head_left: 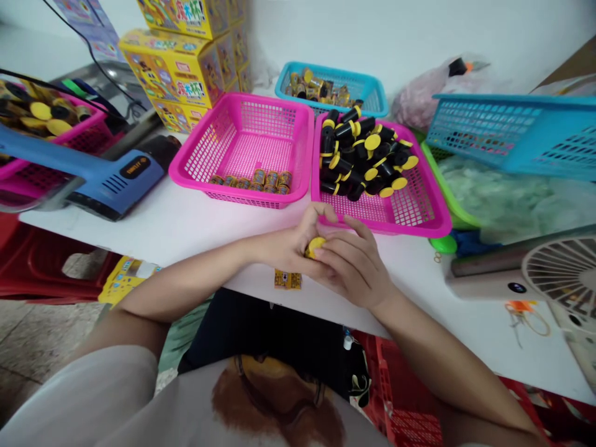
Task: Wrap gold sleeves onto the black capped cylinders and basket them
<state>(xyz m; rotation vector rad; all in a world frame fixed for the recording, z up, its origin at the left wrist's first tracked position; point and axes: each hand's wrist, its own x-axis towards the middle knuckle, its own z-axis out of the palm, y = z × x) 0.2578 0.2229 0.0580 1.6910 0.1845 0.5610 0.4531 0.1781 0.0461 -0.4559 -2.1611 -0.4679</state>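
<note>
Between my two hands, close to the table's front edge, is a small piece with a round yellow cap; its body is hidden by my fingers. My left hand is closed around it. My right hand presses its fingers against the cap from the other side. Just below the left hand, a flat printed yellow sleeve lies on the table. Ahead, the right pink basket holds many black cylinders with yellow caps. The left pink basket has several small printed cylinders along its near side.
A blue heat gun lies to the left, beside another pink basket with capped pieces. Yellow printed boxes are stacked behind. At the back stands a blue basket of small pieces. A fan is on the right.
</note>
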